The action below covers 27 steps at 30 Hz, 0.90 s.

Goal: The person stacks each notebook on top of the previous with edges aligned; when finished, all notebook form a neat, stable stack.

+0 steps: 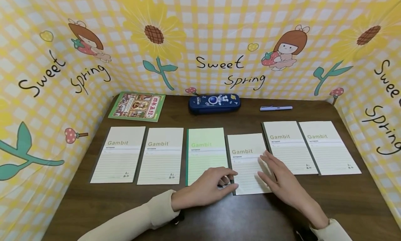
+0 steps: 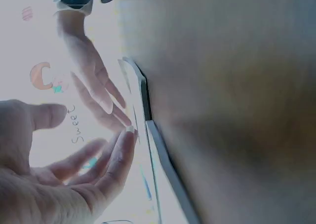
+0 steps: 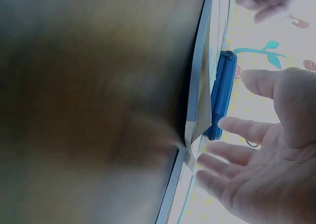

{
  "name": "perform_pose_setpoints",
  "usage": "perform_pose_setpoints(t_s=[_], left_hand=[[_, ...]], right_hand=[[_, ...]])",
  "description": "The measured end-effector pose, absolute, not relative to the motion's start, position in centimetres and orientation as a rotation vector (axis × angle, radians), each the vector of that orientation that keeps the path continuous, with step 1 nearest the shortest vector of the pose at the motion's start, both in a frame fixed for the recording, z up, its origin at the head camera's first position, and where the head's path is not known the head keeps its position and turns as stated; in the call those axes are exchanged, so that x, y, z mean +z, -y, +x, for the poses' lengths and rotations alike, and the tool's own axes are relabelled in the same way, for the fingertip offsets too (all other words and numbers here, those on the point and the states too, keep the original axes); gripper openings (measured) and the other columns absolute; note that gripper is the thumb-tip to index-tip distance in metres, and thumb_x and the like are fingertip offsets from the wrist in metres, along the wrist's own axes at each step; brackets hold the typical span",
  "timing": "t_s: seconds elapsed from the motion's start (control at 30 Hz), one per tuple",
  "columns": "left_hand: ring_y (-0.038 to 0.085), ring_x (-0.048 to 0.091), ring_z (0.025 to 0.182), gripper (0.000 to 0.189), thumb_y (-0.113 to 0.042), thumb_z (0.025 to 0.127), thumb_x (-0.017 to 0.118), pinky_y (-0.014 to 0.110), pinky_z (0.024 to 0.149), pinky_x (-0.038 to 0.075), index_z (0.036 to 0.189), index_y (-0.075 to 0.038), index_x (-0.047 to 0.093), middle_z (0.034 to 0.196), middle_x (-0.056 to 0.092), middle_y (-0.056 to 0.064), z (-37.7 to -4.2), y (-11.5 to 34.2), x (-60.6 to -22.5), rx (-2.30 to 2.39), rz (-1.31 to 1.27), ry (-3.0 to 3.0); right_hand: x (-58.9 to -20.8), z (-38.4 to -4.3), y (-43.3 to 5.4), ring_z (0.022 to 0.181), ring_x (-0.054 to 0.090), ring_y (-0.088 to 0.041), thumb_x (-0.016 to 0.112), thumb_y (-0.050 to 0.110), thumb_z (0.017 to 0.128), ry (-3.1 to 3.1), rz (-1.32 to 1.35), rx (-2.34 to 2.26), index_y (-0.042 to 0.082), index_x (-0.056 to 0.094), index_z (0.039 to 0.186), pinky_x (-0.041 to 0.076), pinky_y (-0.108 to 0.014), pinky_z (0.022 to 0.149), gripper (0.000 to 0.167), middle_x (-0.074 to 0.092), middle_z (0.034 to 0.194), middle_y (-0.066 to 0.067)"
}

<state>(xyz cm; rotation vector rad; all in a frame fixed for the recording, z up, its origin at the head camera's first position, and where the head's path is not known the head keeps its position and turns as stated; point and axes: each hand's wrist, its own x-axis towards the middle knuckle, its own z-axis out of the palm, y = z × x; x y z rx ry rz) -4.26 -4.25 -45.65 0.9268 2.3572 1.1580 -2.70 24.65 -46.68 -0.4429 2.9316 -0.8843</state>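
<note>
Yellow-check cloth (image 1: 213, 11) behind, brown table (image 1: 206, 222) in front. Six Gambit notebooks (image 1: 120, 154) in a row on it. The 4th-from-L notebook (image 1: 248, 168) sits btwn both hands, a bit nearer the person than its neighbours: green notebook (image 1: 206, 155) just L, 5th notebook (image 1: 289, 150) just R. Can't tell if edges touch.

Handling, IMO: guide it by both long sides w/ even, light pressure, fingers low; lopsided push would prob twist it or bump a neighbour, and a thin cover could buckle.

Looks: closed, off-white cover, olive "Gambit" print, ruled lines below, dark spine on L.

R hand (image 1: 283, 180): fingers spread by R edge, thumb apart over cover, nothing pinched. L hand (image 1: 208, 187): index + thumb reach out to spine edge, other fingers loosely bent, no grip. Actual contact: can't tell.

Smaller, at back: navy pencil case (image 1: 214, 104), lavender pen (image 1: 275, 108).
</note>
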Motion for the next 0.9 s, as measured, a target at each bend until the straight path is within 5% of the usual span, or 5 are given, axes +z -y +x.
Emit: perform_pose_setpoints(t_s=[0.27, 0.47, 0.63, 0.9], left_hand=[[0.012, 0.077, 0.089, 0.041, -0.039, 0.105, 0.062, 0.020, 0.083, 0.057, 0.133, -0.009, 0.068, 0.107, 0.080, 0.005, -3.7, 5.3, -45.8, 1.396, 0.531, -2.114], [0.018, 0.078, 0.095, 0.047, -0.037, 0.104, 0.064, 0.023, 0.084, 0.059, 0.137, -0.003, 0.065, 0.105, 0.080, 0.006, -3.2, 5.5, -45.8, 1.462, 0.379, -2.011], [0.026, 0.077, 0.106, 0.047, -0.033, 0.104, 0.064, 0.032, 0.092, 0.063, 0.138, 0.000, 0.064, 0.121, 0.077, 0.016, -2.8, 5.5, -45.6, 1.584, 0.232, -1.850], [0.027, 0.072, 0.120, 0.047, -0.029, 0.105, 0.064, 0.034, 0.099, 0.060, 0.140, 0.003, 0.062, 0.132, 0.072, 0.018, -2.1, 5.1, -45.5, 1.699, 0.053, -1.678]], right_hand=[[-45.8, -1.4, -25.3, 0.098, 0.074, -0.033, 0.074, 0.017, 0.098, -3.046, -0.206, -1.101, 0.001, 0.064, 0.136, 0.062, -0.041, 0.079, 0.043, 0.071, 0.125, -0.021], [-45.4, -0.7, -25.8, 0.089, 0.077, -0.023, 0.074, 0.022, 0.099, -2.966, 0.021, -1.134, 0.003, 0.068, 0.128, 0.058, -0.022, 0.070, 0.035, 0.075, 0.106, -0.012], [-45.4, -0.2, -25.9, 0.087, 0.073, -0.012, 0.072, 0.027, 0.100, -2.912, 0.117, -1.105, 0.006, 0.070, 0.123, 0.056, -0.020, 0.072, 0.031, 0.075, 0.105, -0.006], [-45.4, 0.1, -26.0, 0.090, 0.076, -0.020, 0.071, 0.030, 0.100, -2.807, 0.211, -1.146, 0.006, 0.069, 0.126, 0.055, -0.022, 0.069, 0.036, 0.077, 0.108, -0.010]])
